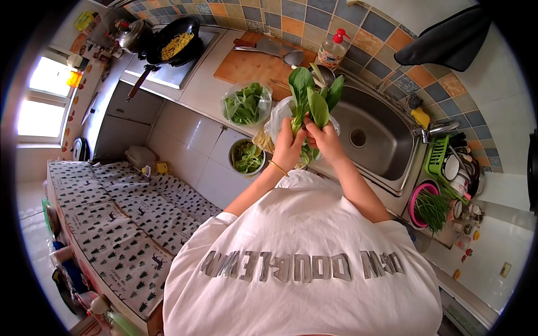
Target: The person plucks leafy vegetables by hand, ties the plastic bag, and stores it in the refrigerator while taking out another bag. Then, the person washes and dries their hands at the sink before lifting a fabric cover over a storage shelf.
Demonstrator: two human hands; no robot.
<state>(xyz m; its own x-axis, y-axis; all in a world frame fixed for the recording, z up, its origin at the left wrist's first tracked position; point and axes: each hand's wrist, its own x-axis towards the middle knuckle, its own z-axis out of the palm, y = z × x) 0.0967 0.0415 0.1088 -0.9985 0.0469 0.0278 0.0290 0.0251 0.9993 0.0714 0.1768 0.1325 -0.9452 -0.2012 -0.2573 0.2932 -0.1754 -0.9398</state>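
Between my two hands is a leafy bunch of bok choy (318, 106), its broad green leaves pointing up toward the wall. My left hand (289, 144) is closed around the lower stems on one side. Close beside it, my right hand (325, 137) has its fingers pinched on the same bok choy. Behind the greens, a white plastic bag (277, 124) lies at the counter edge, partly hidden by my hands. To the left stands a clear bag (228, 106) full of green leaves. Below it, on the floor side, a bowl (232, 162) holds more leaf pieces.
A steel sink (386, 126) lies to the right, with a pink basin (413, 208) of long thin greens beyond it. A cutting board (235, 64) carries a cleaver (269, 47). At the far left, a wok (188, 25) with yellow food sits on the stove. A soap bottle (330, 51) stands by the wall.
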